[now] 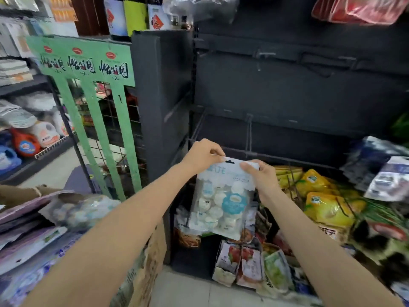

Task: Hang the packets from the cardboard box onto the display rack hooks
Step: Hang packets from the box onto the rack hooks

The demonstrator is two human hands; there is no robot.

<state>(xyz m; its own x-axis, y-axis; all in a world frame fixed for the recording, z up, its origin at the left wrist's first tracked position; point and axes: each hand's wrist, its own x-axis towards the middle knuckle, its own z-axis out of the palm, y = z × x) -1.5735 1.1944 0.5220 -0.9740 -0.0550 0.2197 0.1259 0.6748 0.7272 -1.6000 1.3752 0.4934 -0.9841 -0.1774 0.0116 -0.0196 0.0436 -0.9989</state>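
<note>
I hold a white and light-blue packet (221, 200) of round sweets upright in front of the dark display rack (287, 89). My left hand (202, 155) pinches its top left corner beside the hang hole. My right hand (262, 180) grips the top right edge. The packet's top sits just below a long wire hook (249, 138) that sticks out of the rack. The cardboard box (146, 269) stands at the lower left, with several more packets (81, 209) lying in it.
Yellow snack bags (325, 200) and other packets hang on lower hooks to the right. Small bags (243, 267) hang near the floor. A green wire stand (88, 67) is on the left, with shelves of goods behind it. Upper rack hooks (265, 54) are bare.
</note>
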